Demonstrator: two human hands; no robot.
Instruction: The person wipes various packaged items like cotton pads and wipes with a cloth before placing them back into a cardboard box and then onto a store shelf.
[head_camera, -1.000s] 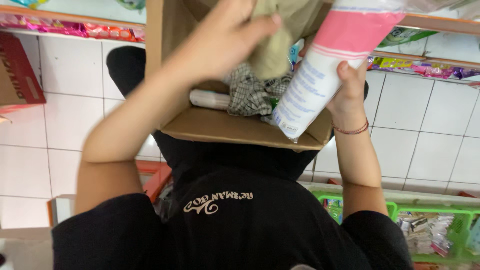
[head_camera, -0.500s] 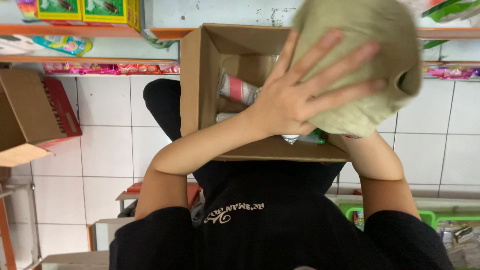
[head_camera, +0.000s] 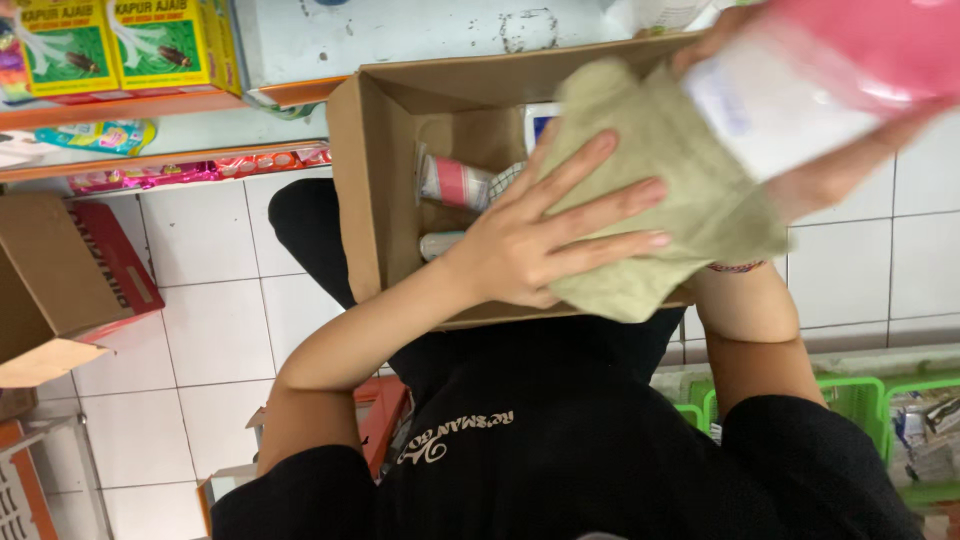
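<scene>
Pink-and-white bottle (head_camera: 800, 85) up in the upper right of the frame, blurred, long axis slanting from lower left to upper right: white end toward the frame's middle, pink end running off the top right corner. Cap and mouth not to be made out in the blur. Gripped round its body by the right hand (head_camera: 830, 170), fingers wrapped about the white part, thumb side showing below.

Pressed against the bottle's white end, an olive-green cloth (head_camera: 660, 180), bunched and draped, spreading down toward centre right. Laid flat over that cloth, the left hand (head_camera: 545, 240), fingers spread and pointing right, palm down on the fabric, pinning it rather than closing round it.

Behind both, an open cardboard box (head_camera: 365, 170) sitting on the lap, mouth toward the camera, flaps out. Inside, near the left wall, a small pink-and-white tube (head_camera: 455, 182) lying crosswise, more packs half hidden by the cloth.

Lower frame filled by a black shirt (head_camera: 560, 450). White tiled floor (head_camera: 210, 330) to the left, with a second opened box with red sides (head_camera: 70, 290) at the left edge. Shelf with yellow-green packets (head_camera: 130, 45) upper left. Green basket (head_camera: 880, 400) lower right.
</scene>
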